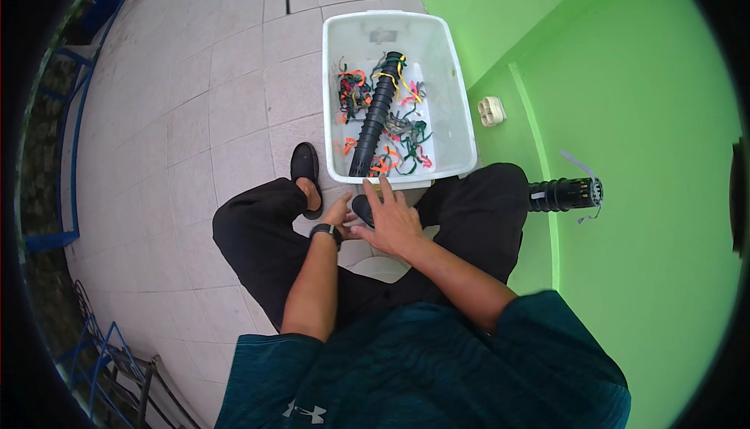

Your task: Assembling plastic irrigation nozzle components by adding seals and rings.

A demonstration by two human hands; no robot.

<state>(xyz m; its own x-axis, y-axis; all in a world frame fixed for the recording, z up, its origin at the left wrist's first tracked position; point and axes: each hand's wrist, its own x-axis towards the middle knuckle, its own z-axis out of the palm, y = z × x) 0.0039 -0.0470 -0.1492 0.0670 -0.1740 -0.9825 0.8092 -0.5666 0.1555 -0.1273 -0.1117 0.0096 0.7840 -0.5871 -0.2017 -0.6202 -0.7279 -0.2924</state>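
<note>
A white plastic tub (pixel 462 105) stands on the floor just beyond my hands. Slantwise inside it lies a long black ribbed tube (pixel 376 116), a yellow and a green strip around its far end. Tangled coloured strips (pixel 354 94) in orange, green, grey and pink lie on both sides of the tube. My right hand (pixel 393 224) hovers before the tub's near rim, fingers spread and holding nothing. Close by on its left is my left hand (pixel 338 215), with a dark watch on the wrist. Its fingers look apart and nothing shows in them.
Beyond my right knee, a second black ribbed tube (pixel 564 194) has a pale strip hanging from its end. A cream block with holes (pixel 491 111) sits by the green wall (pixel 641 116). Blue metal railing (pixel 69 155) edges the tiled floor (pixel 234 116) at left.
</note>
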